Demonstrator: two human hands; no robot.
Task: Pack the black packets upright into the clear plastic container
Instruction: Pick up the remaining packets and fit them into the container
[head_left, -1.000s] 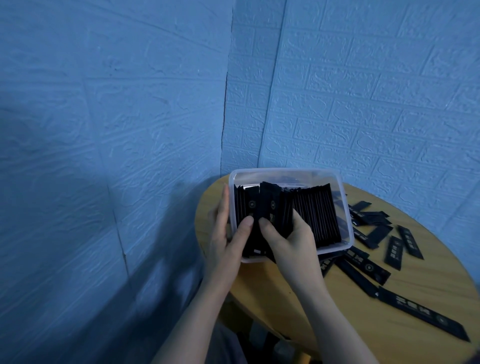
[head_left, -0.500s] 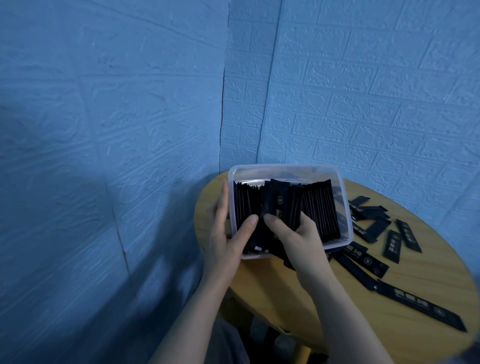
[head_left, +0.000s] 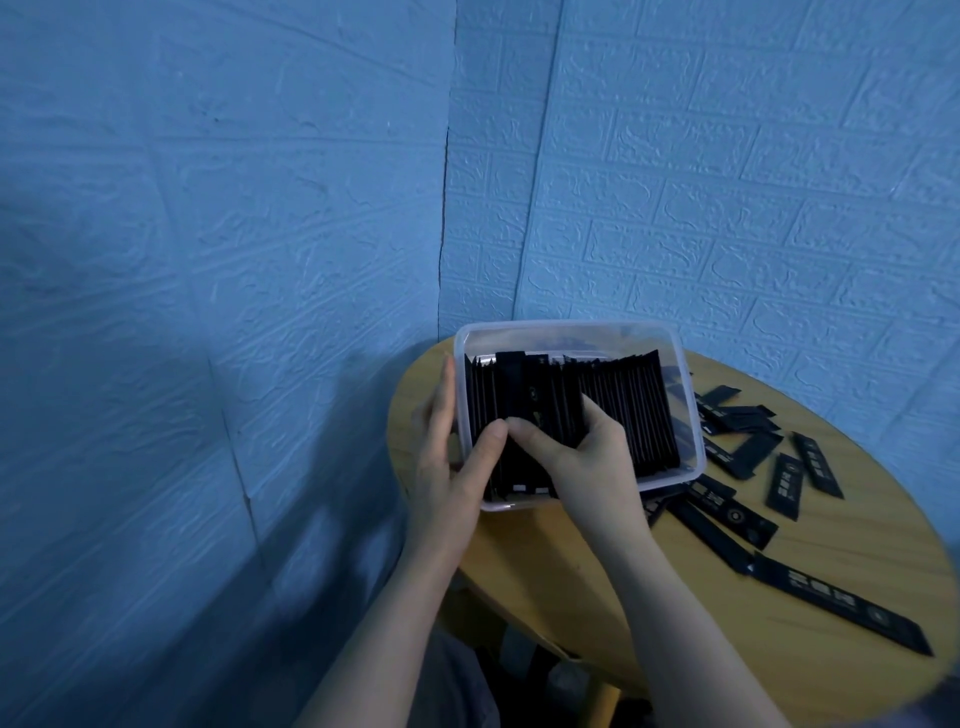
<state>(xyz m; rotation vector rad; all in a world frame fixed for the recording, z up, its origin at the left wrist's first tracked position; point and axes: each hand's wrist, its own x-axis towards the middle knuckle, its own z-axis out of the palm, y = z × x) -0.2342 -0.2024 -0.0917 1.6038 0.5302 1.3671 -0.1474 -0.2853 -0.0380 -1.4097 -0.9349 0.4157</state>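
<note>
Right hand (head_left: 582, 457): its grip is closed on a small bundle of black packets (head_left: 530, 410), thumb laid across the near face of the bundle and fingers wrapped behind it. The bundle stands inside the clear plastic container (head_left: 691, 415), in its left half, with the long axis running from the near rim toward the far wall and tilted only slightly off the rows beside it. Left hand (head_left: 457, 467): its fingers lie straight along the outside of the container's left wall, while the thumb reaches over the rim and presses the bundle just beside the right thumb; this hand braces rather than clasps.

To the right of the bundle, a dense row of packed packets (head_left: 623, 410) stands on edge and fills the container's right half. The far strip of the container, behind the packet tops, appears unfilled.

The relation that matters for the next move: the held bundle sits directly under both thumbs, between the left wall and the packed row, so seating it probably calls for a short push downward and rightward against that row. The right hand is the nearer and carries the load.

Outside, on the round wooden bench (head_left: 779, 623), loose packets (head_left: 784, 483) lie flat to the right of the container, some overlapping, nearer the right hand.
</note>
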